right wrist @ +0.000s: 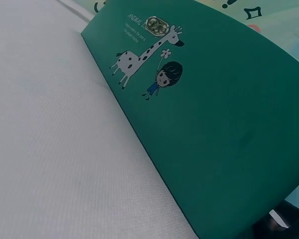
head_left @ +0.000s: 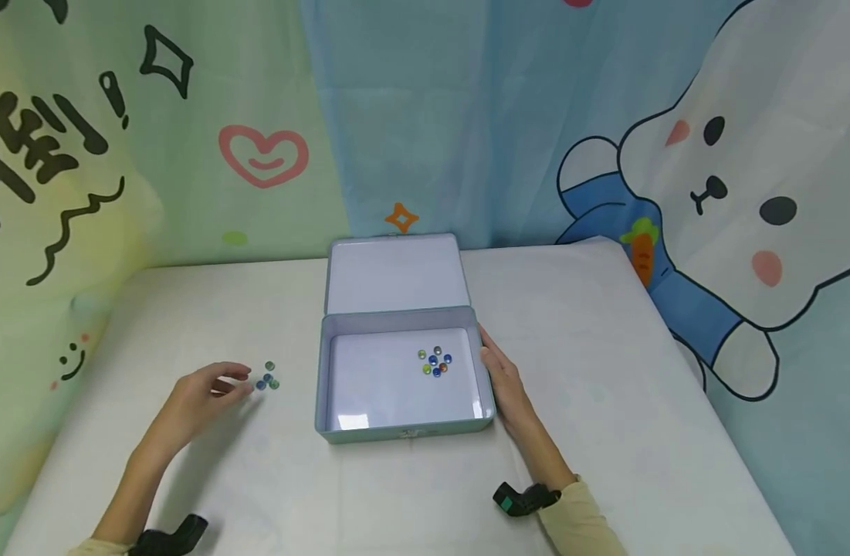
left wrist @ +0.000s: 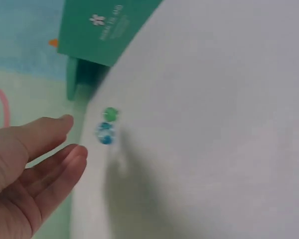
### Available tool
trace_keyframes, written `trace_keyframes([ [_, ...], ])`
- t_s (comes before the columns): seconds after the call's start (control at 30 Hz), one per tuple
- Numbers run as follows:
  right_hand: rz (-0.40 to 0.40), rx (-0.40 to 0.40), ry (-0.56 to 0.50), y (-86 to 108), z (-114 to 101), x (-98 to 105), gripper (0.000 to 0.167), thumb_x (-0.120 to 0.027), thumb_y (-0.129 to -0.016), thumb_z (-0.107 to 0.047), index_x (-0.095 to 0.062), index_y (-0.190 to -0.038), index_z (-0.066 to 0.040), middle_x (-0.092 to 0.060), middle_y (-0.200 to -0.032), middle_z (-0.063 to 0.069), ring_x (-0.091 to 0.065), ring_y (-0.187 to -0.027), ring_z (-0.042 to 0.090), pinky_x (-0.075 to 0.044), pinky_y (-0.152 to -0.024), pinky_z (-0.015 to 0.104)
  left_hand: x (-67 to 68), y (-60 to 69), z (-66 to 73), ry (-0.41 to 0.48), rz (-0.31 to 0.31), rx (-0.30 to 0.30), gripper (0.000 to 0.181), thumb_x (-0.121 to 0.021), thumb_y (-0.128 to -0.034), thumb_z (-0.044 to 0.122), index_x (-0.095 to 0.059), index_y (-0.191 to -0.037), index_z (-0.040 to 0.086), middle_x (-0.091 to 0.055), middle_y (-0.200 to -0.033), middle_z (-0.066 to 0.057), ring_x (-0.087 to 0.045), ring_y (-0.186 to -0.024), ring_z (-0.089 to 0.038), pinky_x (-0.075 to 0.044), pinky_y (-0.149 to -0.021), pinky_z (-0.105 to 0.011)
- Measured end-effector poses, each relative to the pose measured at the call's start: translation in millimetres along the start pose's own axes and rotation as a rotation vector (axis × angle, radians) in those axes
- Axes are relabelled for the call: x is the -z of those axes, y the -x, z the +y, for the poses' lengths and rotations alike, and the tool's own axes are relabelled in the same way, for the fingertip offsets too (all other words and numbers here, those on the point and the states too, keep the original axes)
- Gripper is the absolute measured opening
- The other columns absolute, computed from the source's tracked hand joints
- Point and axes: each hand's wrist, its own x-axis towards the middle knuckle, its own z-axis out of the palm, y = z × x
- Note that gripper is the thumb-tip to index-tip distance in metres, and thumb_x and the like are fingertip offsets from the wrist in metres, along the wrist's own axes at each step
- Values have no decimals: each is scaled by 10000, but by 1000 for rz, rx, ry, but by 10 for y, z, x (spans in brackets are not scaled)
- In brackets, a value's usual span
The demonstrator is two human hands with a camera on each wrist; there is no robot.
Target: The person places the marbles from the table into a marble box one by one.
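Loose marbles [head_left: 267, 378]: small, round, green and blue; at least four clustered on the worktop [head_left: 661, 432], left of centre in the head view. The left wrist view shows a green one [left wrist: 110, 114] beside a blue one [left wrist: 105, 133].
Left hand [head_left: 209, 398]: just left of the cluster; thumb and fingers gently bent with a gap between them; nothing seen in its hold.
Pick-up, as judged: the step looks to be a reach for these marbles. A light pinch from above, thumb and fingertip on opposite sides of one marble, should suit; a sideways nudge could set neighbours rolling.
Box [head_left: 369, 434]: shallow, green outside, pale inside; centre of the head view, lid [head_left: 397, 274] raised at its far edge.
Right hand [head_left: 506, 386]: against the box's right side; fingertips hidden, so whether it grips or merely rests there cannot be told. Steady, light contact seems enough; a shove could scatter the contents.
Boxed marbles [head_left: 436, 372]: about seven, mixed colours, right of the middle of the box floor.
Side print [right wrist: 147, 64]: giraffe and child, near a metal latch [right wrist: 157, 26], upper part of the right wrist view.
Backdrop [head_left: 418, 116]: printed cloth, top of the head view.
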Motion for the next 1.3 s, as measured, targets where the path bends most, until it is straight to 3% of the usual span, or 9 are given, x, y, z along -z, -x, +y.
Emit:
trace_keyframes([
  [0.17, -7, 3, -3, -4, -8, 12, 518, -379, -1031, -433, -277, -1526, -320, -239, -1611, -77, -126, -1525, 191, -73, -1242, 469, -152, 15, -94, 28, 9, 68, 357, -695, -899, 253, -638, -1181, 43, -700, -1085, -159, -694, -956, -318, -543, -677, -248],
  [0.43, 2, 0, 1, -8, 8, 15, 517, -380, -1033, -419, -277, -1528, -306, -230, -1615, -62, -120, -1526, 197, -71, -1243, 464, -277, -59, -92, 16, 54, 73, 293, -720, -858, 135, -658, -1110, -2, -711, -1004, -168, -702, -882, -300, -516, -647, -223],
  [1.1, -9, -14, 6, -1, 25, 15, 501, -375, -1038, -407, -279, -1523, -324, -229, -1612, -84, -119, -1526, 180, -71, -1244, 455, -293, -33, -89, -35, 95, 74, 224, -708, -863, 118, -692, -1056, 4, -723, -939, -138, -695, -866, -295, -511, -667, -264],
  [1.3, -3, -2, 7, 5, 14, 7, 494, -373, -1039, -401, -283, -1520, -334, -235, -1611, -79, -123, -1525, 192, -71, -1241, 473, -259, -18, -106, -30, 169, 40, 214, -712, -863, 119, -701, -1039, -1, -735, -926, -145, -697, -848, -282, -512, -643, -187],
])
